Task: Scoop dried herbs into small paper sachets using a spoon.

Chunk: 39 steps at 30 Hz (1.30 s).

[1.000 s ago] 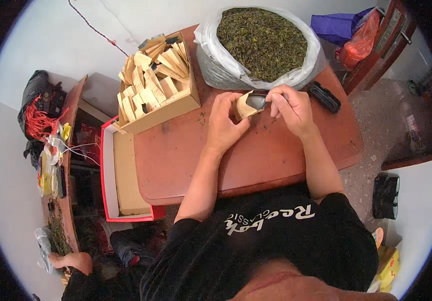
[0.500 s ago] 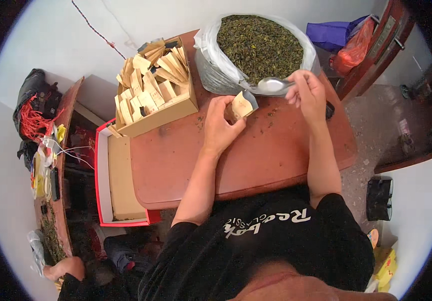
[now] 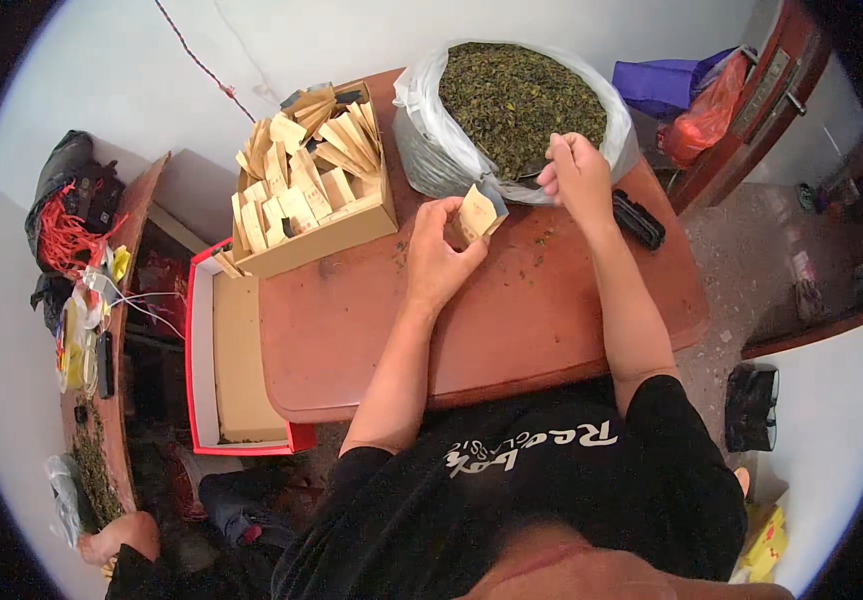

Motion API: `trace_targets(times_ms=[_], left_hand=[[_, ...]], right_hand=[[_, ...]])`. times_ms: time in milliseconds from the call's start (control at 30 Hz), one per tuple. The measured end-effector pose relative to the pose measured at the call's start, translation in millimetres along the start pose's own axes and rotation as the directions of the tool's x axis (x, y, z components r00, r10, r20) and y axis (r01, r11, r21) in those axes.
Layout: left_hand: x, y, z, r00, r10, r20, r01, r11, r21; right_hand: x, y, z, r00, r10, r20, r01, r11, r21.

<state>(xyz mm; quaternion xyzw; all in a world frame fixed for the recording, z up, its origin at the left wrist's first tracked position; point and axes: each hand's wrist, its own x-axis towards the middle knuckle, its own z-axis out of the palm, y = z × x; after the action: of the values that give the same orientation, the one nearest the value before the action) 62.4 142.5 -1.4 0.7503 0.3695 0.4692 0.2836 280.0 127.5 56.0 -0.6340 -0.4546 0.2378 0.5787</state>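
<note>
Open plastic sack (image 3: 413,145) on the table's far edge, right of middle, rim rolled out, heaped with dried green-brown leaves (image 3: 511,95). Cardboard box (image 3: 326,242) at the table's far left corner, crammed with tan paper packets (image 3: 296,205) at all angles; can't tell if filled. Long red box (image 3: 207,350) with pale walls sits along the table's left edge, crumbs at its near end. Left hand (image 3: 439,252) grips one open packet (image 3: 477,214) between thumb and fingers, in front of the sack, above the table, tilted, grey lining showing at the mouth; its inside is out of sight. Right hand (image 3: 579,180) is pinched narrow on a spoon (image 3: 531,180), mostly hidden, low at the leaves by the sack's near rim. Versus the first frame: spoon was at the packet's mouth then; next it was raised over the sack's near rim, bowl in view; now it's down at the leaves. Packet stays in the left hand. Reddish-brown table (image 3: 351,340) has leaf bits scattered midway; black object (image 3: 638,220) near its right edge. Beyond the far right corner: purple bag (image 3: 661,78), red plastic bag (image 3: 706,115), wooden door (image 3: 766,80). Lower left, another person's hand (image 3: 121,535) by a side table (image 3: 111,425) with leaves on it.
</note>
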Motion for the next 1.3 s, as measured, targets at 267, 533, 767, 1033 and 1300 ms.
trace_targets(times_ms=[267, 533, 767, 1033, 1300], left_hand=[[5, -1, 4, 0.999, -0.001, -0.035, 0.001, 1.0, -0.014], [6, -2, 9, 0.999, -0.044, -0.003, 0.043, 0.997, -0.066], [7, 1, 8, 0.992, -0.124, -0.004, 0.122, 0.981, -0.152], [6, 1, 3, 0.999, -0.035, -0.012, 0.034, 0.998, -0.043], [8, 2, 1, 0.999, -0.026, -0.033, 0.026, 1.0, 0.007]], right_hand=[[-3, 13, -5, 0.997, 0.019, -0.075, -0.004, 0.983, 0.185], [-7, 7, 8, 0.992, -0.11, -0.056, 0.109, 0.994, -0.023], [0, 18, -5, 0.996, -0.036, -0.076, 0.046, 0.988, 0.147], [-1, 21, -11, 0.998, -0.035, -0.059, 0.046, 0.98, 0.194], [-4, 8, -20, 0.999, 0.053, 0.014, -0.054, 0.905, 0.422]])
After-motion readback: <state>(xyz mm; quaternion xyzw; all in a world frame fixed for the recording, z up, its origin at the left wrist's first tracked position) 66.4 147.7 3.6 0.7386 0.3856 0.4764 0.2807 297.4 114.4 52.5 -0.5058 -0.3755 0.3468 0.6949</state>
